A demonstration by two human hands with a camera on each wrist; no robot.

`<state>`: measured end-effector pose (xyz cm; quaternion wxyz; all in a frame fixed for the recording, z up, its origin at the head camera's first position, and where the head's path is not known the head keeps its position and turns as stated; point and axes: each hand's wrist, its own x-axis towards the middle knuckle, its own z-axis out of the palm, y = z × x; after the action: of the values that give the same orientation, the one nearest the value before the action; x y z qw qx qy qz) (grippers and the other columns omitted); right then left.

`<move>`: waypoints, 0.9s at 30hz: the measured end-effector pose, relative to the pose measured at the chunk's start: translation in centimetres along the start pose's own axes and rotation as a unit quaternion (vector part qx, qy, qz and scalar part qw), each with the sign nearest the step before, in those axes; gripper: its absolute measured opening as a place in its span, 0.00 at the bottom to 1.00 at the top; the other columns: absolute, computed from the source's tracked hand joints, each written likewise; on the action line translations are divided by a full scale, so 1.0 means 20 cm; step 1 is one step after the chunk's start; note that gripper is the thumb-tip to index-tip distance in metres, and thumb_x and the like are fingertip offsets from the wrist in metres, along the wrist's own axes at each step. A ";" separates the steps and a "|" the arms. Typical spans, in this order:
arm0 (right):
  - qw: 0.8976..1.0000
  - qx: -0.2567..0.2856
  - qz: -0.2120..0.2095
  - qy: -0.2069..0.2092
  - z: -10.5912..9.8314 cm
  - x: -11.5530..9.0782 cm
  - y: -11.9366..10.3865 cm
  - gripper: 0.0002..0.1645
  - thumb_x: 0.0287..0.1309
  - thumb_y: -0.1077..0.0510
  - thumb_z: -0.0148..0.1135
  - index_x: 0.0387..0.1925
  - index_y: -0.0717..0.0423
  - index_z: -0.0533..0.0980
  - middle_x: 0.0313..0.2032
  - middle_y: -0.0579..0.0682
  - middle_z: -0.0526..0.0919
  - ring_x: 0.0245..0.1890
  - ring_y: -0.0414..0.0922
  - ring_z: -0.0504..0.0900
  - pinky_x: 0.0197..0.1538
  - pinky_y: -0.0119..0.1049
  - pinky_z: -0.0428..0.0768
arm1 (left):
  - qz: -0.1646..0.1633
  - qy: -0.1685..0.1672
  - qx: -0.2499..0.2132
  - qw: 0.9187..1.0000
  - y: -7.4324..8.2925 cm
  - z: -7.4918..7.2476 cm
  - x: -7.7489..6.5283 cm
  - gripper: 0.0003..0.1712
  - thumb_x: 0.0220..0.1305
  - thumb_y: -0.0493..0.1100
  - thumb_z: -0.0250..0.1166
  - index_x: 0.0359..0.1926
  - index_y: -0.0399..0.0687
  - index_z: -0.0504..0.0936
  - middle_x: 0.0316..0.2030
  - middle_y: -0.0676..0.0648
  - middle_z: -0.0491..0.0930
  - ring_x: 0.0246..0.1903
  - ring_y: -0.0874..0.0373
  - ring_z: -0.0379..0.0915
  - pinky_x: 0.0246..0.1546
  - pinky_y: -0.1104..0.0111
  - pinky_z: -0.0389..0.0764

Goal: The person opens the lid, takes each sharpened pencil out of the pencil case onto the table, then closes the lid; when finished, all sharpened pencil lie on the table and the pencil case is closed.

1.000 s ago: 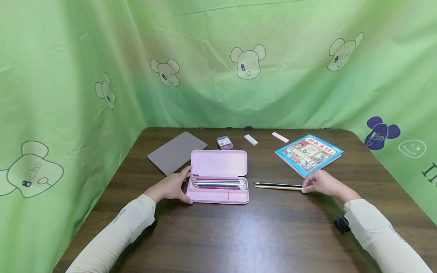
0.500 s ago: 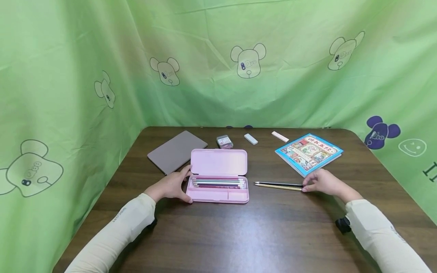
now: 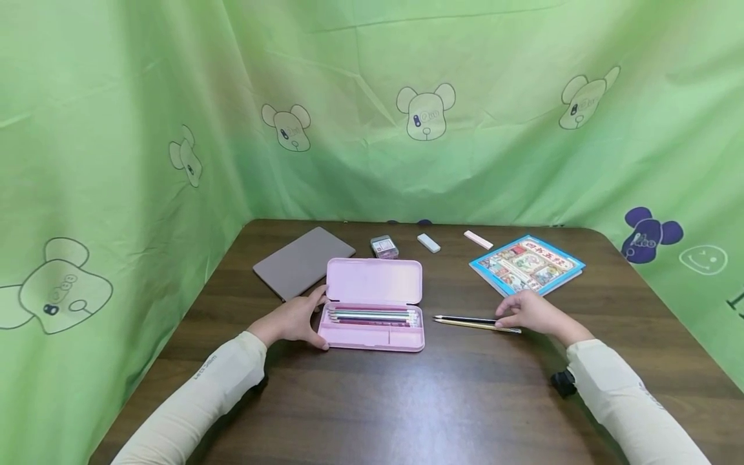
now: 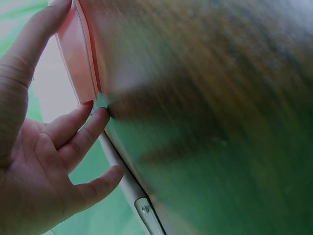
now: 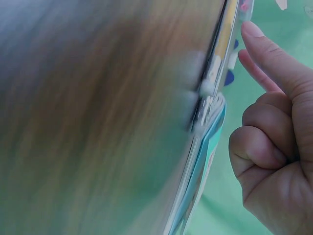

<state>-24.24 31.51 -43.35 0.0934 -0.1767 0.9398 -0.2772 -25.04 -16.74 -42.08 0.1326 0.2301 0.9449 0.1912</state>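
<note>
An open pink pencil case point(image 3: 354, 336) lies on the table in the head view, with several pencils point(image 3: 372, 316) in its long back compartment. My left hand point(image 3: 290, 320) holds its left end, thumb at the front corner and fingers at the back. In the left wrist view the thumb and fingertips are right at the pink case point(image 4: 78, 54). Right of the case lie a black pencil point(image 3: 465, 319) and a gold pencil point(image 3: 473, 325), side by side. Over their far ends is my right hand point(image 3: 535, 314); the right wrist view shows its thumb and index finger apart, nothing between them.
Behind the case stand a small clear box point(image 3: 384, 247), a white eraser point(image 3: 429, 243) and a thin pinkish-white bar point(image 3: 478, 239). A flat grey notebook point(image 3: 305, 261) lies back left. A blue-edged picture book point(image 3: 529, 265) lies just behind my right hand.
My right hand has let go of the pencils' ends and shifted left along them; the gold pencil's end now shows beneath it. My left hand stays at the case.
</note>
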 end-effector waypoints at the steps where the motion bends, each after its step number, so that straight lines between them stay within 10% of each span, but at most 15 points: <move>1: 1.000 -0.001 -0.002 0.003 0.01 0.01 -0.01 0.12 0.45 0.52 0.71 0.29 0.55 0.82 0.28 0.44 0.84 0.25 0.32 0.71 0.30 0.28 0.71 | -0.002 -0.001 -0.001 1.000 0.00 0.00 0.00 0.70 0.32 0.58 0.79 0.70 0.41 0.46 0.58 0.44 0.73 0.57 0.50 0.70 0.58 0.56 0.69; 14: 1.000 -0.006 -0.028 0.001 0.07 0.15 -0.16 0.11 0.45 0.51 0.71 0.28 0.52 0.82 0.29 0.42 0.84 0.32 0.37 0.76 0.39 0.39 0.77 | -0.023 -0.008 0.000 1.000 0.00 0.01 0.00 0.70 0.31 0.60 0.78 0.71 0.45 0.46 0.59 0.47 0.72 0.56 0.51 0.70 0.58 0.54 0.68; 27: 0.999 0.020 -0.041 -0.030 0.13 0.28 -0.32 0.12 0.46 0.53 0.70 0.31 0.55 0.82 0.16 0.40 0.71 0.18 0.37 0.61 0.22 0.29 0.62 | -0.019 -0.004 0.008 1.000 0.00 0.01 -0.01 0.70 0.32 0.59 0.78 0.71 0.43 0.46 0.57 0.45 0.73 0.55 0.51 0.70 0.57 0.55 0.69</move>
<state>-26.92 23.13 -42.41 0.1132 -0.2218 0.9228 -0.2940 -24.86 -16.73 -42.15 0.1379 0.2141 0.9501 0.1802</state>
